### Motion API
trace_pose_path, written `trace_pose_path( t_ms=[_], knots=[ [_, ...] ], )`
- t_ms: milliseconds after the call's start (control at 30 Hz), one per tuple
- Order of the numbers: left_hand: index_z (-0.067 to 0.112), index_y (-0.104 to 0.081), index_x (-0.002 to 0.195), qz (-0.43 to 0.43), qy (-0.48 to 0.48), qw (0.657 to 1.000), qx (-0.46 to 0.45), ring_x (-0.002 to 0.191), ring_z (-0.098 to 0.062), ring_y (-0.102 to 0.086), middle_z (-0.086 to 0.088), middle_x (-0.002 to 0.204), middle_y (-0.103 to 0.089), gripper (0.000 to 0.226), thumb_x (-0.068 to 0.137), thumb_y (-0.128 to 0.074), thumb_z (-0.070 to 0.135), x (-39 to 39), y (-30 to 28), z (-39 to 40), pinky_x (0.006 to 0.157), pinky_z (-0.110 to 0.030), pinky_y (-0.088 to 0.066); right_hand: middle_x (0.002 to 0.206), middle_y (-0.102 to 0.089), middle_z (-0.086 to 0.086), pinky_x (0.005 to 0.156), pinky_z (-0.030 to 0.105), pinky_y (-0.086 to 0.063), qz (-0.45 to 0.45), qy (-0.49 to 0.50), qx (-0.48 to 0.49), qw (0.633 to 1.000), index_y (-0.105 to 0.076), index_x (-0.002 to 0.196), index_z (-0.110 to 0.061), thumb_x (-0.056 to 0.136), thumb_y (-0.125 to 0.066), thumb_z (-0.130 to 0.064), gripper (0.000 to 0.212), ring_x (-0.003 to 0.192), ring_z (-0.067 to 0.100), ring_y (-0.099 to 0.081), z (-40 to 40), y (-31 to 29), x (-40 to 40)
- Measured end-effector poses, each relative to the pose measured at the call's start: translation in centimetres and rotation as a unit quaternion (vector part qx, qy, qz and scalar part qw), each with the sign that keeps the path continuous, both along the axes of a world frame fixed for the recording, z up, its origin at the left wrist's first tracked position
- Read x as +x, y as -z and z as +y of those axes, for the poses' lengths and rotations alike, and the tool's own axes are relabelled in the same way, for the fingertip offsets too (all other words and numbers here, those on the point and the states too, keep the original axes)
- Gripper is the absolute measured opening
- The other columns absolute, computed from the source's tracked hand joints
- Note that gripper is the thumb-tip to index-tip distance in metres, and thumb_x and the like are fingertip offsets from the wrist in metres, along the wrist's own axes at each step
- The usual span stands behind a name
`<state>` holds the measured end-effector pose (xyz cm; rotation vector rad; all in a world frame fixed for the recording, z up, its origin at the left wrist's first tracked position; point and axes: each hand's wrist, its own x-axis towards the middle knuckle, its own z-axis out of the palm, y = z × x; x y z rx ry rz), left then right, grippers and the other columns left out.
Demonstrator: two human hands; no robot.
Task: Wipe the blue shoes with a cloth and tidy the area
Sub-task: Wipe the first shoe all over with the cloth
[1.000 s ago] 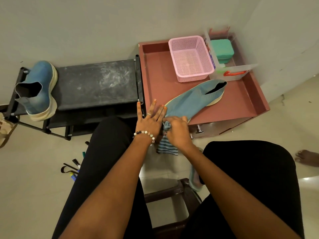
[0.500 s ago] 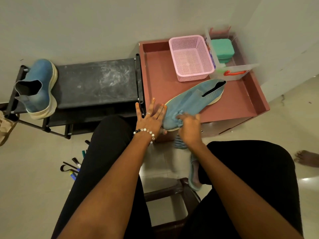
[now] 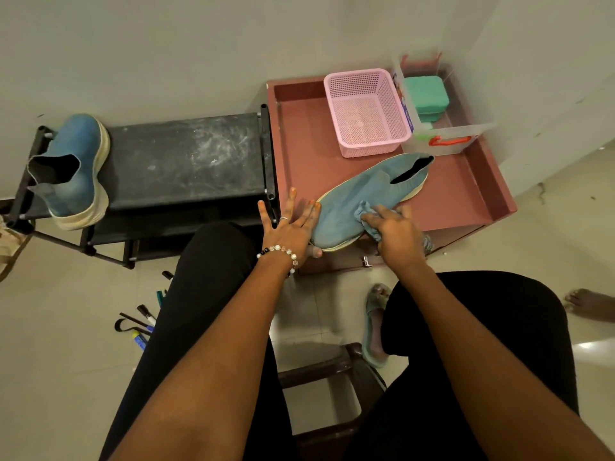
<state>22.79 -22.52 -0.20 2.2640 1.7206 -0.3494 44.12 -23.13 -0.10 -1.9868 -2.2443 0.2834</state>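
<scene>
One blue shoe point(image 3: 359, 194) lies on its side across the front of the red cabinet top point(image 3: 299, 154), toe toward me. My left hand point(image 3: 289, 224), wearing a bead bracelet, rests flat with fingers spread against the shoe's toe. My right hand point(image 3: 394, 232) presses a bunched blue cloth point(image 3: 364, 211) onto the middle of the shoe's upper. The second blue shoe point(image 3: 71, 171) stands on the left end of the black shoe rack point(image 3: 186, 158).
A pink basket point(image 3: 366, 111) and a clear box holding a green sponge point(image 3: 426, 94) sit at the cabinet's back. Pens and markers point(image 3: 143, 324) lie on the floor at left. A slipper point(image 3: 374, 324) and a brown stool point(image 3: 336, 371) are between my knees. Another person's foot point(image 3: 589, 302) is at right.
My right hand has slid the cloth from the shoe's toe at the cabinet edge up along the upper toward the middle. The left hand stays put at the toe.
</scene>
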Motion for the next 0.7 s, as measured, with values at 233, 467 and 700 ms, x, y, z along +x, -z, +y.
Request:
trace_pose_path(
  t_ms=[233, 467, 700],
  knots=[
    [0.025, 0.014, 0.151, 0.003, -0.004, 1.000, 0.004, 0.136, -0.026, 0.038, 0.012, 0.160, 0.005, 0.088, 0.093, -0.052, 0.025, 0.0, -0.4, -0.4, 0.099, -0.075, 0.016, 0.132, -0.056, 0.003, 0.092, 0.025, -0.032, 0.146, -0.009, -0.076, 0.986, -0.059, 0.127, -0.019, 0.076, -0.046, 0.013, 0.062, 0.105, 0.029, -0.046, -2.7, -0.3, -8.0],
    [0.027, 0.013, 0.151, -0.013, -0.012, 1.000, -0.009, 0.134, -0.023, 0.042, 0.013, 0.160, 0.002, 0.098, 0.085, -0.054, 0.055, -0.1, 0.2, -0.1, 0.090, -0.070, 0.027, 0.142, -0.046, -0.001, 0.093, 0.034, -0.038, 0.015, -0.098, -0.099, 0.990, -0.053, 0.131, -0.032, 0.086, -0.053, -0.002, 0.054, 0.110, 0.028, -0.040, -0.2, -0.9, -1.6],
    [0.027, 0.011, 0.151, -0.015, -0.024, 1.000, -0.004, 0.136, -0.025, 0.038, 0.012, 0.160, 0.002, 0.098, 0.085, -0.055, 0.054, 0.1, 0.1, -0.1, 0.090, -0.071, 0.025, 0.130, -0.053, 0.003, 0.090, 0.042, -0.043, 0.047, 0.083, -0.024, 0.995, -0.058, 0.123, -0.025, 0.086, -0.050, -0.008, 0.041, 0.107, 0.031, -0.043, -1.6, -0.1, -3.8]
  ],
)
